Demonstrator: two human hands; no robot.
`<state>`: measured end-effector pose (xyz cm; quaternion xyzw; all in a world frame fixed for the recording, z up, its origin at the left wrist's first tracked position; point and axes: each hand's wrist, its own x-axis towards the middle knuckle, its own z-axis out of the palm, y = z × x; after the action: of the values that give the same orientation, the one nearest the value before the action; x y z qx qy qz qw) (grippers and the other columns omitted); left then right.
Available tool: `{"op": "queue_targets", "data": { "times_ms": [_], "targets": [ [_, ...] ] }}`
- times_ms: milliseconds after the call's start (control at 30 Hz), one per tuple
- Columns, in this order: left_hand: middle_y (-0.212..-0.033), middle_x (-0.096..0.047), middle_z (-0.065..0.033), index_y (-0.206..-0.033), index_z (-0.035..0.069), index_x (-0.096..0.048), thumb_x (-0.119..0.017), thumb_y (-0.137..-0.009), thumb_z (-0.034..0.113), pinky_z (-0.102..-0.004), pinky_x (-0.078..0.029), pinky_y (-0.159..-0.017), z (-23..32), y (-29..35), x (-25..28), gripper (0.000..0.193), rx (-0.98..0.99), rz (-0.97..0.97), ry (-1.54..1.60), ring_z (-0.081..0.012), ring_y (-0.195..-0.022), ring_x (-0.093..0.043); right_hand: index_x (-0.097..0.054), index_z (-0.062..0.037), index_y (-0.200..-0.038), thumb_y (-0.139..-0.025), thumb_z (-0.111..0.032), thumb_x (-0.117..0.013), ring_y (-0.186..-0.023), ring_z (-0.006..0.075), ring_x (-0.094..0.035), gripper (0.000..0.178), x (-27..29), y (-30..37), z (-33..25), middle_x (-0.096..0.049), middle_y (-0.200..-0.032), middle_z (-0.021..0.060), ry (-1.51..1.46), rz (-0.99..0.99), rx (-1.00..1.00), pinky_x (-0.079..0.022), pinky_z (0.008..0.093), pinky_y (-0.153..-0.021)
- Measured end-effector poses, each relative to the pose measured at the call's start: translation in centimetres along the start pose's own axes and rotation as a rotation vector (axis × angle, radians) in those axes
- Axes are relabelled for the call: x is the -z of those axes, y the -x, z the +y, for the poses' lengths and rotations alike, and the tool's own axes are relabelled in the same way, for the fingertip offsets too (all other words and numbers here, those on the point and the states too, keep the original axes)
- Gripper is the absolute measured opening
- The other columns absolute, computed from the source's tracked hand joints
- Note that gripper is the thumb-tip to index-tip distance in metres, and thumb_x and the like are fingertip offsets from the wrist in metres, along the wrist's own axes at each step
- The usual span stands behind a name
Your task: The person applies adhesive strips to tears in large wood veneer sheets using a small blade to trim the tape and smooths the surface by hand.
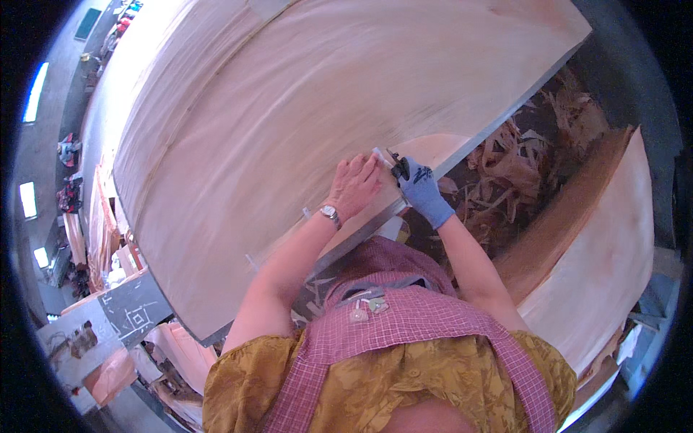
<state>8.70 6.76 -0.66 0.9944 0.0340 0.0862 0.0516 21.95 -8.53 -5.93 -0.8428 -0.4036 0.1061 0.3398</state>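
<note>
A large pale wood veneer sheet (289, 130) spreads over the table in front of me. My left hand (356, 186), bare with a wristwatch (330, 213), lies flat on it, fingers stretched toward a small white strip (378, 154). Just to the right, my right hand (424, 189) wears a blue glove with dark print. Its fingers are closed around a small black hand tool (399, 167), whose exact kind I cannot make out. The tool's tip is beside the white strip, close to a rounded lighter veneer piece (440, 144). More short whitish strips (307, 213) lie nearer my left forearm.
The table's straight edge (498, 124) runs diagonally on the right. Beyond it, torn veneer scraps (505, 162) heap on the floor beside a thick stack of veneer sheets (592, 238). A dark board with chalk marks (133, 310) stands at lower left.
</note>
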Motion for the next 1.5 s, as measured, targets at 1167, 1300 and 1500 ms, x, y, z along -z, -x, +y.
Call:
{"op": "queue_targets", "data": {
  "times_ms": [1167, 1300, 1500],
  "targets": [
    [-0.120, -0.058, -0.0129, -0.135, 0.011, -0.051, -0.049, -0.081, -0.004, -0.0412, -0.042, -0.094, 3.5, -14.8, -2.1, 0.056, 1.097, 0.805, 0.125, -0.0293, -0.106, -0.055, -0.058, -0.0013, -0.115, -0.081, -0.024, -0.079, -0.092, 0.0155, -0.063, 0.047, 17.0, -1.6, -1.4, -0.069, -0.103, 0.0110, -0.955, -1.076, 0.029, -0.051, 0.0333, -0.085],
    [-0.119, -0.058, -0.0111, -0.136, 0.011, -0.049, -0.044, -0.086, -0.006, -0.0408, -0.045, -0.092, 3.0, -7.3, -2.3, 0.053, 1.437, 1.305, 0.522, -0.0276, -0.107, -0.056, -0.057, -0.0026, -0.108, -0.079, -0.027, -0.081, -0.087, 0.0200, -0.064, 0.045, 14.9, 1.0, -2.7, -0.068, -0.097, 0.0131, -0.808, -0.973, 0.267, -0.052, 0.0344, -0.078],
    [-0.115, -0.063, -0.0070, -0.130, 0.017, -0.048, -0.049, -0.093, 0.006, -0.0349, -0.049, -0.078, 7.0, 5.3, 2.6, 0.038, 1.592, 2.044, 1.515, -0.0222, -0.105, -0.061, -0.057, -0.0052, -0.109, -0.097, -0.026, -0.060, -0.078, 0.0157, -0.058, 0.024, 14.2, -0.4, 0.7, -0.060, -0.091, 0.0038, -1.183, -1.301, -0.594, -0.050, 0.0277, -0.071]
  ]
}}
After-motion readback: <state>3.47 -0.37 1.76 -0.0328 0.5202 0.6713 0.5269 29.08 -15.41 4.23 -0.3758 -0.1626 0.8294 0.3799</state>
